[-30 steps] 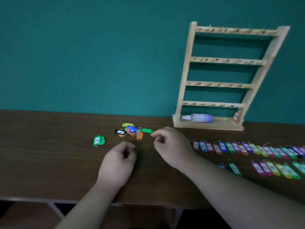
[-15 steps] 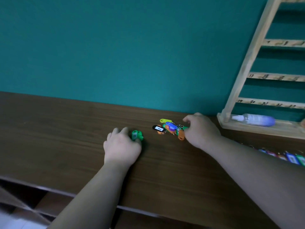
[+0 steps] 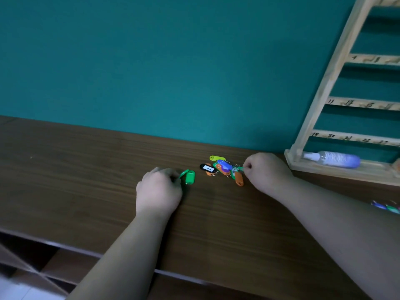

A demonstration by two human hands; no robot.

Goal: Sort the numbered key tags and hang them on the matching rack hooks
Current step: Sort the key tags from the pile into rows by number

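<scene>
Rack point(image 3: 324, 100) base ledge, right of right hand point(image 3: 267, 172): spray bottle point(image 3: 333, 159) lying on side. Left hand point(image 3: 159, 191) curled, pinching green tag pair point(image 3: 190, 176) at fingertips. Right hand curled, pinching green tag point(image 3: 238, 169) at edge of tag pile point(image 3: 223, 167); pile on tabletop point(image 3: 86, 169) between hands.

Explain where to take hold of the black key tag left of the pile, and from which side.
Probably pinch the black key tag across its two long edges, near its rounded left end, coming from above and the left. It lies flat, label up; that end juts clear of the pile, while its right end meets an orange tag.
</scene>
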